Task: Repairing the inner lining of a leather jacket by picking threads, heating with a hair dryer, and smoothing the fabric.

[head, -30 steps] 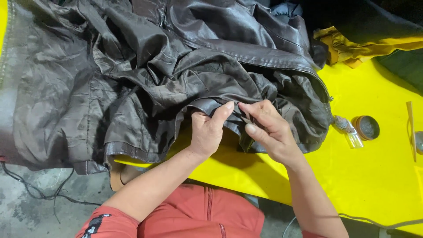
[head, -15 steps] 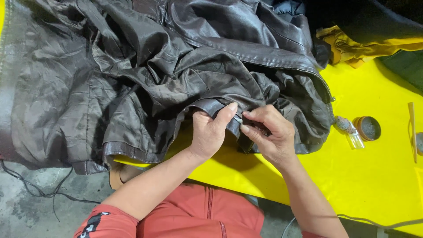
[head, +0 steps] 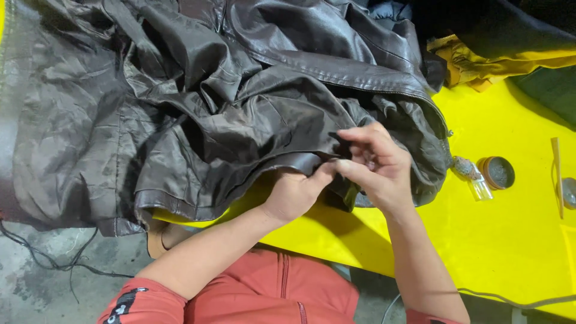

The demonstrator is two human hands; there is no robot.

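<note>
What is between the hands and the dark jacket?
Nothing visible. The left hand and right hand already pinch the folded edge of the dark leather jacket lying on the yellow table.

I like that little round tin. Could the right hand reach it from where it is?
Probably yes. The right hand is busy pinching the leather jacket's edge, but only bare yellow table lies between it and the round tin.
</note>
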